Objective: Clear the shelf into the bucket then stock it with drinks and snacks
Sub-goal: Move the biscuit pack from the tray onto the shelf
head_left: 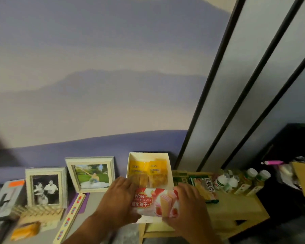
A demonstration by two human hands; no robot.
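While both hands grip the wafer biscuit packet [154, 202] over the near end of the white box [130, 164], much else crowds the tabletop [95, 205] around them. The left hand [117, 199] curls round the packet's left end and the right hand [187, 206] round its right end, so the pink and white packet lies crosswise between them, covering the box's front edge. Inside the white box, behind the packet, lie two yellow snack sachets [149, 174] side by side, with clear lower halves showing pale pieces.

Left of the box a colour photo frame [91, 174] leans against the purple wall [95, 85], and further left stands a black-and-white photo frame [46, 187]. Before that frame sits a small wooden lattice fence [37, 211], with an orange packet [26, 230] near the lower edge. A long pale strip with red and blue marks [71, 215] lies aslant between the frames and the left forearm. A grey box [5, 198] stands at the far left.

Right of the hands, on a wooden shelf unit [236, 206], lies a green biscuit box [205, 189], partly hidden by the right hand. Beside it is a cluster of drink bottles [241, 182] with white caps, close together. Dark-edged panels [245, 85] rise behind them
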